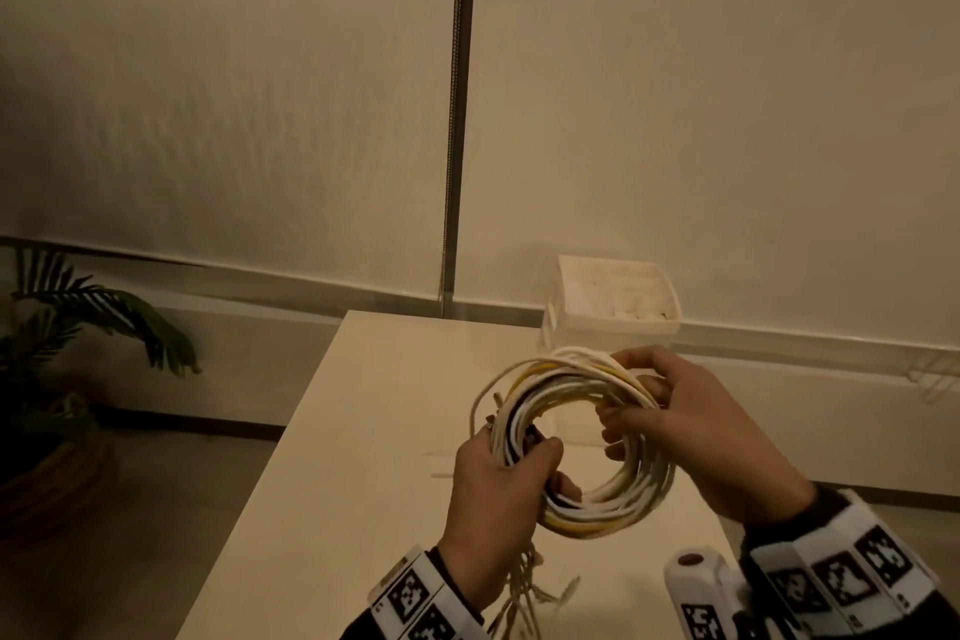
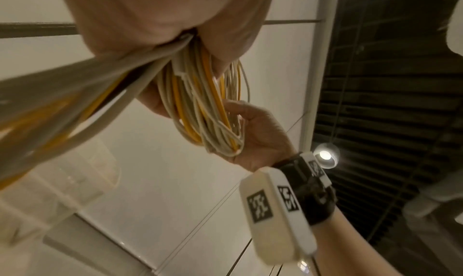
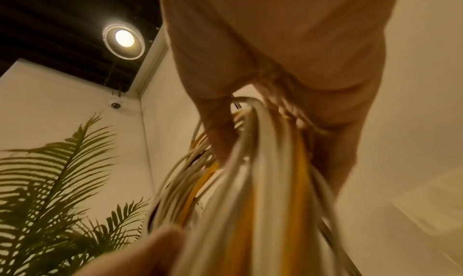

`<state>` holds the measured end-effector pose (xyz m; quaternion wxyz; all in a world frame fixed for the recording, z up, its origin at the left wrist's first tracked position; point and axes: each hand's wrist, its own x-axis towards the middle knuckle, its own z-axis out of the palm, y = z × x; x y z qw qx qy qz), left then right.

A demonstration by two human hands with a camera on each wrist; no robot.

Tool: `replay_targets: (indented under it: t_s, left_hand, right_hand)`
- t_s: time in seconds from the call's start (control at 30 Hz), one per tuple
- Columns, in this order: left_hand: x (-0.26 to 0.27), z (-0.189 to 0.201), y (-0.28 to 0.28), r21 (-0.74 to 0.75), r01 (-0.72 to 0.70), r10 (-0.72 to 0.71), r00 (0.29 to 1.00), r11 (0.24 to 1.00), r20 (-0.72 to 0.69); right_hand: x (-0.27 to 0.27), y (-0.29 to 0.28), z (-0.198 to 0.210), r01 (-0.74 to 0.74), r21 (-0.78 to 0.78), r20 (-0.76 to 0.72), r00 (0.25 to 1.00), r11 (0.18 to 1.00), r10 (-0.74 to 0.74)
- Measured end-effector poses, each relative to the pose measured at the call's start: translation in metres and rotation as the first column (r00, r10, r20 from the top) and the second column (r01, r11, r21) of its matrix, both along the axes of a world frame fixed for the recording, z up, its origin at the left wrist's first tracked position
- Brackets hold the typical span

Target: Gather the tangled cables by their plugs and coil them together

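Observation:
A round coil of white, yellow and black cables (image 1: 613,509) hangs in the air above the white table (image 1: 332,483). My left hand (image 1: 498,489) grips its left side, fingers and thumb curled round the strands. Loose cable ends with plugs (image 1: 524,592) dangle below that wrist. My right hand (image 1: 691,426) holds the coil's right side, fingers curled through the ring. In the left wrist view the cable bundle (image 2: 200,102) runs out of my left hand (image 2: 162,22) to my right hand (image 2: 263,137). In the right wrist view the cable bundle (image 3: 250,201) is blurred, under my right hand (image 3: 288,62).
A white plastic basket (image 1: 613,301) with small white items stands at the table's far edge. A potted palm (image 1: 78,327) stands on the floor to the left. A wall with a dark vertical strip (image 1: 457,120) rises behind the table.

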<state>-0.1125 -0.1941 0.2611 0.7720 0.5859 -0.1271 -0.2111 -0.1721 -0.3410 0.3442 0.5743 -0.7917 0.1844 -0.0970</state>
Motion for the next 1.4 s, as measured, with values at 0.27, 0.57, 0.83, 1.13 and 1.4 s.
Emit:
replay_targets:
  t_s: [0.27, 0.57, 0.83, 1.13, 1.4]
  left_hand:
    - [0.02, 0.004, 0.018, 0.511, 0.034, -0.318, 0.817, 0.859, 0.481]
    - [0.024, -0.001, 0.016, 0.489, -0.069, -0.235, 0.813, 0.869, 0.532]
    - [0.038, -0.009, 0.012, 0.601, -0.03, -0.47, 0.594, 0.799, 0.653]
    - [0.033, -0.009, 0.008, 0.471, -0.134, -0.311, 0.591, 0.872, 0.744]
    - [0.039, 0.0, 0.006, 0.509, -0.276, -0.26, 0.61, 0.815, 0.748]
  right_hand:
    - [0.012, -0.002, 0.009, -0.46, -0.246, -0.298, 0.874, 0.853, 0.385]
    - [0.009, 0.004, -0.016, -0.443, -0.44, -0.212, 0.897, 0.781, 0.389]
    - [0.005, 0.002, -0.028, -0.493, -0.538, -0.283, 0.869, 0.684, 0.405]
    - [0.002, 0.005, -0.032, -0.324, -0.646, -0.175, 0.944, 0.691, 0.279]
    - [0.012, 0.016, -0.029, -0.234, -0.645, -0.097, 0.969, 0.727, 0.227]
